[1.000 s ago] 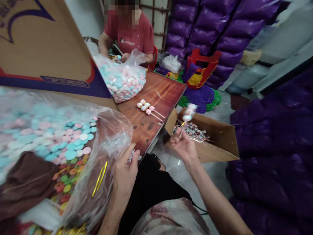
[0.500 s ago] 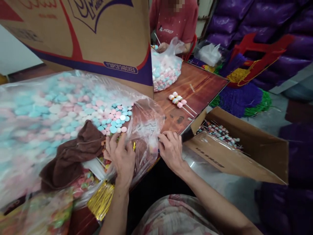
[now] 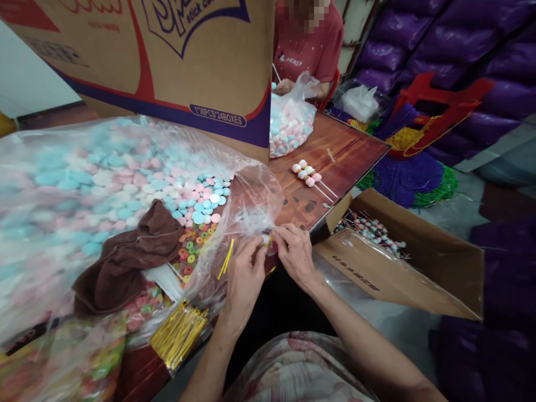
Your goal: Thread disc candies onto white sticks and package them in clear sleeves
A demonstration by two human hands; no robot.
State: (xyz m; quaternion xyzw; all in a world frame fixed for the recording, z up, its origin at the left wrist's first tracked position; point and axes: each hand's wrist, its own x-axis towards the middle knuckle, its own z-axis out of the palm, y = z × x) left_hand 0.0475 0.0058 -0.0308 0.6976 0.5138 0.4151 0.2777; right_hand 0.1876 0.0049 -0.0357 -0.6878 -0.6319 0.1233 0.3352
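Note:
My left hand [image 3: 245,273] and my right hand [image 3: 295,254] meet at the table's front edge. Their fingertips pinch one small clear-wrapped piece [image 3: 268,240] beside the mouth of a big clear plastic bag [image 3: 251,195]. What the piece is cannot be made out. The bag holds pastel blue, pink and white candies [image 3: 104,173], and small coloured ring candies [image 3: 192,245] lie near its mouth. A single gold twist tie [image 3: 226,259] lies just left of my left hand. A bundle of gold twist ties [image 3: 180,332] sits at the table edge below it.
A brown cloth [image 3: 129,251] lies on the bag. Behind stands a tall cardboard box [image 3: 167,61]. Candy skewers [image 3: 307,173] rest on the wooden table [image 3: 347,156]. An open carton [image 3: 419,279] with skewers sits on the floor. Opposite, a person in red [image 3: 310,50] handles another candy bag [image 3: 288,125].
My right hand left the open carton, where it held up a candy skewer, and came to the bag. My left hand slid right to meet it. The view swung left.

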